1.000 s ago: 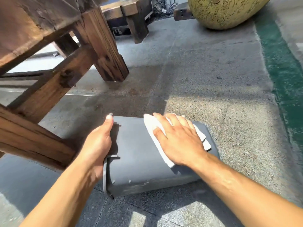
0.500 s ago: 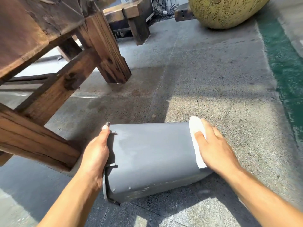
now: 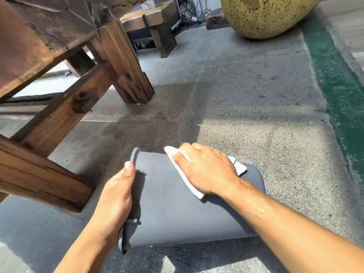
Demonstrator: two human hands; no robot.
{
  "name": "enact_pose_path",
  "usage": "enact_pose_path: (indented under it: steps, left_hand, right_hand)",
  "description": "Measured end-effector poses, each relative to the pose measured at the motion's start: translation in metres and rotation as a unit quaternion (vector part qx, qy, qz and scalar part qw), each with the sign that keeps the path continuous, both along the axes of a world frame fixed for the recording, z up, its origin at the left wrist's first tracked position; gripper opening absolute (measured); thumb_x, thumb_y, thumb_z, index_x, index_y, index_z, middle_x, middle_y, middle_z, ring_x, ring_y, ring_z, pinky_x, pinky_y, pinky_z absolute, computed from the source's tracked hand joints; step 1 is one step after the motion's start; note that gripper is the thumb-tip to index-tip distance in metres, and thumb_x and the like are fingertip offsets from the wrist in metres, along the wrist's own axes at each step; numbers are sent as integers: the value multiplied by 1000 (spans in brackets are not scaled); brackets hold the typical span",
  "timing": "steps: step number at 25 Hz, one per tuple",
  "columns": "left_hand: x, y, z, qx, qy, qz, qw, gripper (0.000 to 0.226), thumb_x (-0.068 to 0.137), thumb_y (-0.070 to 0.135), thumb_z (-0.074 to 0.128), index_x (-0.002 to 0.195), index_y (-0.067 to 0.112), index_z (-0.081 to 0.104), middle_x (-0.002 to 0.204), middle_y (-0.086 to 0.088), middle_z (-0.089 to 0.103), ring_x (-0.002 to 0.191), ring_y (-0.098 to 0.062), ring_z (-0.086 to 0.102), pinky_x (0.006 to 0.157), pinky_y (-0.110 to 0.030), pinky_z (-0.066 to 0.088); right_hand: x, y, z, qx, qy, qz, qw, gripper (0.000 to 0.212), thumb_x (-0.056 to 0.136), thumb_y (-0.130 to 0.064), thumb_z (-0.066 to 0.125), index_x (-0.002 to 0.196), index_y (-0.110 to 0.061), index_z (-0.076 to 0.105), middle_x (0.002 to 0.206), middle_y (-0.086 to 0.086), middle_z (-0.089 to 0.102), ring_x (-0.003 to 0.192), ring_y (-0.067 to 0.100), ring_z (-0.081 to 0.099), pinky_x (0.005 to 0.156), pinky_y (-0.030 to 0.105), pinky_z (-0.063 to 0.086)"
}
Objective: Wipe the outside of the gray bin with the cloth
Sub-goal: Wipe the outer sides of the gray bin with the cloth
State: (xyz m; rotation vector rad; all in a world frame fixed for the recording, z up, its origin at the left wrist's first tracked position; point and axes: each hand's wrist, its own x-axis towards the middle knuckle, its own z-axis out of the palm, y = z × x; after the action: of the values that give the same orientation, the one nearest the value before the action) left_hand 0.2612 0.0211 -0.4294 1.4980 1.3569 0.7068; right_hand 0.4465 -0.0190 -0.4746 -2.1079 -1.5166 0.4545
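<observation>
the gray bin [image 3: 177, 209] lies on its side on the concrete floor [image 3: 256, 115]. my left hand [image 3: 116, 201] grips its rim; my right hand [image 3: 206, 170] presses the white cloth [image 3: 187, 182] flat under spread fingers. pushing too hard could roll the bin from my grip, or bunch the cloth.

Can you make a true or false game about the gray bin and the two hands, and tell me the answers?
1. The gray bin stands upright. False: it lies on its side on the concrete floor.
2. The right hand presses a white cloth flat on the bin's outside. True.
3. The left hand holds a sponge. False: it holds the bin at its rim end, with no sponge.
4. A wooden table leg stands on the floor beyond the bin. True.
5. The cloth is inside the bin. False: it lies on the outer wall, under the right hand.
</observation>
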Motion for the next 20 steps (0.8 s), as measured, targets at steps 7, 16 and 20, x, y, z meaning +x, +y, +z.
enact_pose_path:
  steps: [7, 16, 20]
  left_hand:
    - [-37, 17, -4, -282, -210, -30, 936, 85, 95, 68, 33, 137, -2, 57, 134, -35, 61, 122, -45, 61, 108, -59, 39]
    - [-17, 35, -1, -386, -159, -46, 908, 48, 83, 40, 60, 104, -1, 76, 94, -24, 77, 74, -38, 74, 84, -44, 54]
    - [-11, 14, 1, -378, -215, -53, 899, 46, 88, 31, 56, 116, 1, 75, 118, -28, 73, 98, -42, 74, 101, -54, 48]
  right_hand:
    - [40, -47, -30, -40, -4, -67, 997, 41, 100, -59, 27, 85, -30, 51, 106, -7, 68, 102, 29, 64, 81, 39, 47]
    - [34, -79, -45, 200, 153, -108, 962, 38, 88, -57, 52, 120, -36, 49, 103, -10, 59, 85, 0, 58, 73, 29, 43]
    - [46, -72, -37, 176, 173, -153, 957, 30, 80, -60, 62, 91, -33, 70, 98, -10, 56, 88, -9, 54, 67, 6, 38]
